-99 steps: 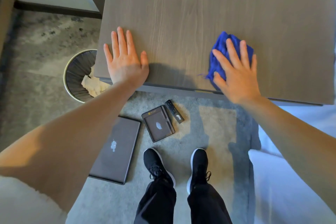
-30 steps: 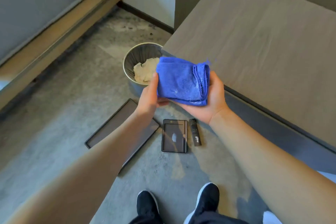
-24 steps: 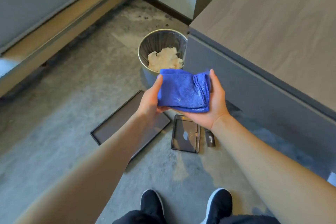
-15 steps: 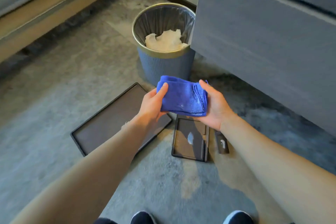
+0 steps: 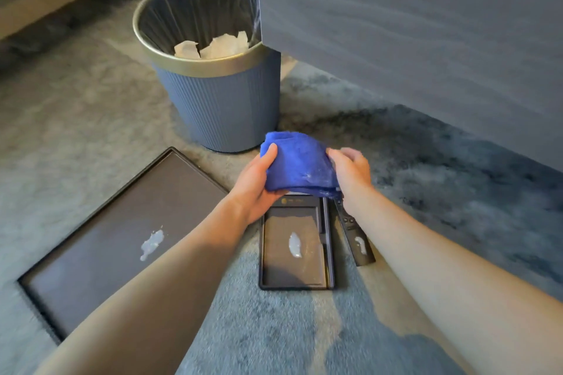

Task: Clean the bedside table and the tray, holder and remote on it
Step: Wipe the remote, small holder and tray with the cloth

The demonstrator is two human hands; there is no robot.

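fluffy blue cloth [image 5: 297, 166], ribbed plastic bin [image 5: 222, 106]

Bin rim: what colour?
Brass-gold rim on a blue-grey ribbed bin; head view.

We look from our head forward and steeply down, close over the carpet [image 5: 76, 131] beside the bench [image 5: 411, 24].

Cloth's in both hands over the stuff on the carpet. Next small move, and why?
Probably lower the blue cloth onto the holder beneath it and wipe its white smear: the left hand and right hand grip the cloth just above it. The tray and remote show smears too.
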